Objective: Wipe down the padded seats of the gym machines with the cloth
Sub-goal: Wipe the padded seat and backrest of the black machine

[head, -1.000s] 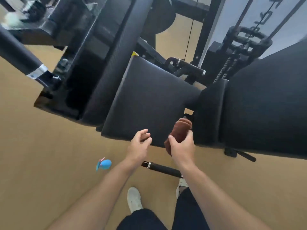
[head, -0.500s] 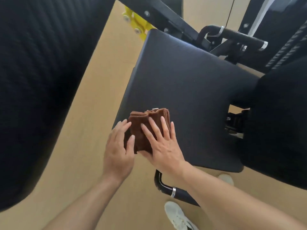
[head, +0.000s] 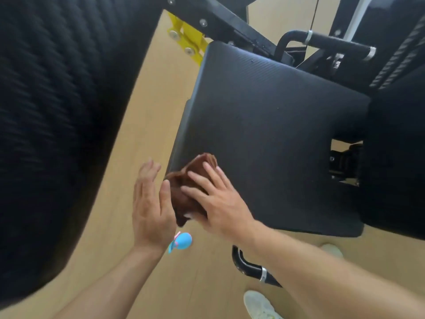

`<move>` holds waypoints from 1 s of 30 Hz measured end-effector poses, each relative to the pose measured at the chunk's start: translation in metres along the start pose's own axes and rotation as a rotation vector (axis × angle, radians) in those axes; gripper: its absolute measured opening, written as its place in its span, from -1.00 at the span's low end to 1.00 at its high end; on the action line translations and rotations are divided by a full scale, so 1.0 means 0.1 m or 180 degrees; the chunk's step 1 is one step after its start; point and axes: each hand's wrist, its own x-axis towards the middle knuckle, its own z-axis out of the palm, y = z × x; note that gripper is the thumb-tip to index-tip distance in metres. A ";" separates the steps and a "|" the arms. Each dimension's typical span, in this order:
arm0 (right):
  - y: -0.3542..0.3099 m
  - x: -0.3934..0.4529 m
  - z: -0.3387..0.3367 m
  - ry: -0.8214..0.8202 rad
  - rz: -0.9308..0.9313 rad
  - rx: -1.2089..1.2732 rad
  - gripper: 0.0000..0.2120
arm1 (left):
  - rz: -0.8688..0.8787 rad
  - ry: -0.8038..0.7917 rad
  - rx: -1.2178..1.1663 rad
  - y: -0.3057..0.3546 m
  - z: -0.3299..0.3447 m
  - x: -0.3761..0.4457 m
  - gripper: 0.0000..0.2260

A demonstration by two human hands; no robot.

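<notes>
Folded brown cloth (head: 186, 187) on near-left corner of black padded seat (head: 271, 134); right hand (head: 216, 201) flat on cloth, left hand (head: 149, 203) just beside it; small blue toy (head: 181, 241) on floor below

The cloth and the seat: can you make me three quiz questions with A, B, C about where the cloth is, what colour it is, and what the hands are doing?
1. Where is the cloth?
A. On the near left corner of the seat
B. On the floor
C. Over the handle

2. What colour is the cloth?
A. White
B. Brown
C. Blue

3. What is the right hand doing?
A. Hanging free
B. Gripping a handle
C. Lying flat on the cloth

Answers:
1 A: the cloth lies at the seat's near left corner, partly over the edge.
2 B: it is brown against the black pad.
3 C: the fingers are spread flat on top of the cloth, while the left hand is open beside it.
</notes>
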 end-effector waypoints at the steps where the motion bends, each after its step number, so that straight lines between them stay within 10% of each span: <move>1: -0.08 -0.21 0.10 -0.0134 -0.0044 -0.0123 -0.51 | 0.0064 -0.0050 0.0048 -0.02 -0.02 -0.05 -0.55; 20: 1.50 1.67 -1.00 0.0481 0.2091 -0.0797 -0.37 | 0.0560 -0.0154 0.0549 0.62 1.34 0.96 -0.55; 30: 1.81 0.99 -1.02 0.1329 -0.0002 -0.0603 -0.66 | 0.0780 -0.0117 0.1480 0.55 1.57 0.96 -0.49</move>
